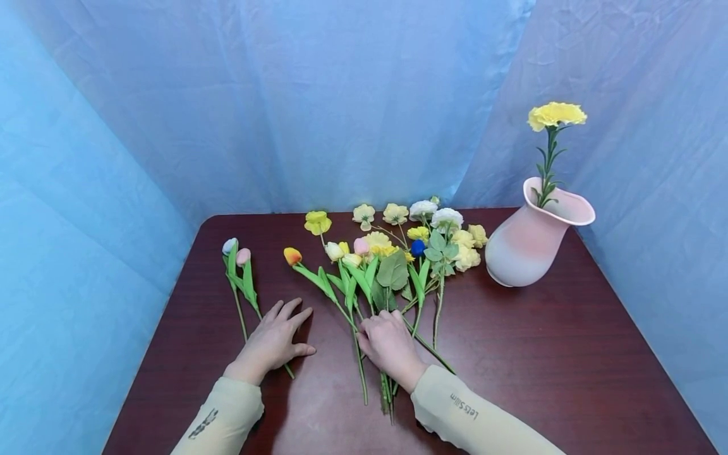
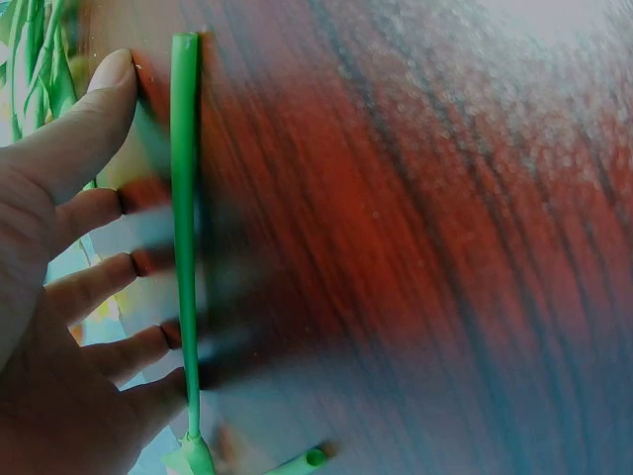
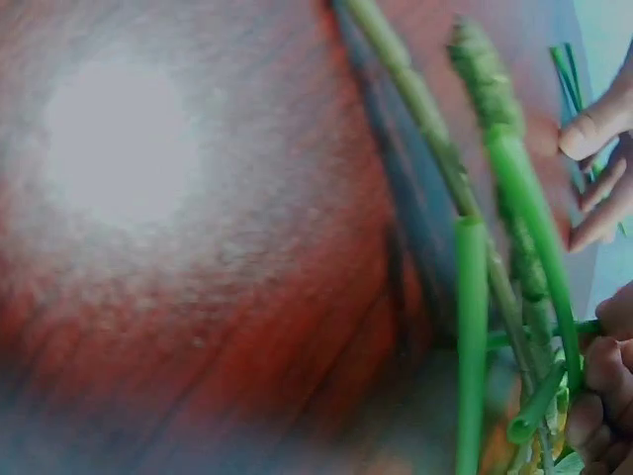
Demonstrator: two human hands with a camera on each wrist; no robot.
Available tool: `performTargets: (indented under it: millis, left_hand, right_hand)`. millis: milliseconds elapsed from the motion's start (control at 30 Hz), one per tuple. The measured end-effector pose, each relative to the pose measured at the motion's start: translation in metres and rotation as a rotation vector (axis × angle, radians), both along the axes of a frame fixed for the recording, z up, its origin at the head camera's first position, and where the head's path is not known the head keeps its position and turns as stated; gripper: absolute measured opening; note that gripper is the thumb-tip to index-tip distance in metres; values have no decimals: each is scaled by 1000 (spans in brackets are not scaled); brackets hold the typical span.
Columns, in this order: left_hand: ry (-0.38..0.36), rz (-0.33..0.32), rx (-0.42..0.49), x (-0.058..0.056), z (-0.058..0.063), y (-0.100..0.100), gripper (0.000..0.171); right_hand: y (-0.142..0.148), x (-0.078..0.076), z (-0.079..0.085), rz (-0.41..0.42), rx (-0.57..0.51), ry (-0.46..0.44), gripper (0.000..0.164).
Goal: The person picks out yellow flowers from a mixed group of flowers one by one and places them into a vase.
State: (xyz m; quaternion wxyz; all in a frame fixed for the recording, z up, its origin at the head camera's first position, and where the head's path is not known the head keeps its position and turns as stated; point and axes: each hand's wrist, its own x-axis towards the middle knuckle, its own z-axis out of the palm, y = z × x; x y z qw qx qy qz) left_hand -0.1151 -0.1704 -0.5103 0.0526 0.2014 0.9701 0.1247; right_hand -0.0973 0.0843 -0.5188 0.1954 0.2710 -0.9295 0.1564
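Note:
My left hand (image 1: 272, 341) lies palm down with its fingers spread, over the stem of a pink tulip (image 1: 243, 256). Beside that flower is a pale bluish-white tulip (image 1: 230, 246). In the left wrist view a green stem (image 2: 184, 198) runs along just past the fingertips. The right hand (image 1: 391, 347) has its fingers curled around flower stems at the middle of the pile; in the right wrist view they pinch close to several green stems (image 3: 473, 336). Which stem is gripped is partly hidden. An orange tulip (image 1: 292, 256) and a blue tulip (image 1: 418, 248) lie in this pile.
At the right, a pink-and-white vase (image 1: 512, 253) stands with one yellow carnation (image 1: 556, 116) in it. White blooms (image 1: 447, 219) and pale yellow blooms (image 1: 466, 258) lie toward the table's back edge. Blue curtains (image 1: 341, 107) surround the dark red table (image 1: 569, 354).

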Motion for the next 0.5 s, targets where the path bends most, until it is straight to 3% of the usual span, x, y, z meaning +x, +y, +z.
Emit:
performTargets:
  millis: [267,500]
  left_hand:
    - [-8,-3,-6,0,0,-1,79]
    - [-12,-2,-17,0,1,-1,79]
  right_hand:
    - [-6,-2,20,-37,-183,-136,7]
    - [5,-11,36,34,-217,-41,6]
